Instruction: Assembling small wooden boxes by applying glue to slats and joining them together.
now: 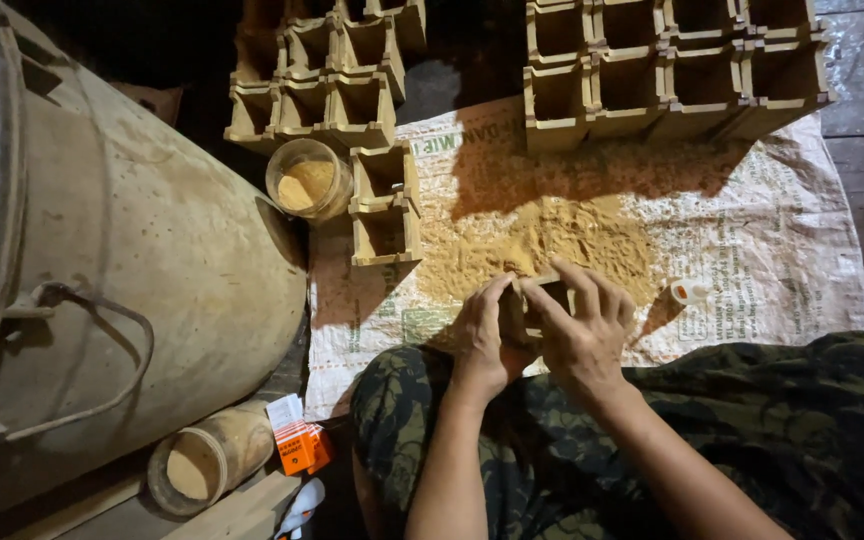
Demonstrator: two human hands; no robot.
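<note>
A big dusty drum (122, 250) is laid on its side along the left edge of the floor. A printed sack (752, 250) is spread flat beside it, and most of the things are carried on it. Legs in camouflage trousers (752, 430) are seen at the sack's near edge.

Two groups of small square boxes are stood at the far edge: one group (672, 60) at the far right corner, one (322, 85) at the far left corner. Two more boxes (385, 205) are set in a short line near the left edge. A heap of sawdust (542, 245) is spread over the middle of the sack.

A jar of sawdust (307, 180) is stood just off the left edge, touching the drum. A second jar (202, 462) is laid by the near left corner, with an orange packet (300, 447) just beside it. A small white cap (690, 291) is seen to the right of the heap.

One box (542, 300) is held at the near edge of the heap, above the knees. The left hand (482, 340) is curled round its left side. The right hand (582, 335) is wrapped over its top and right side, fingers (587, 285) bent and closed on it.

It looks as if the box is being pressed together or filled with both hands. A firm, level hold would be needed for the next move, so nothing is spilled.
</note>
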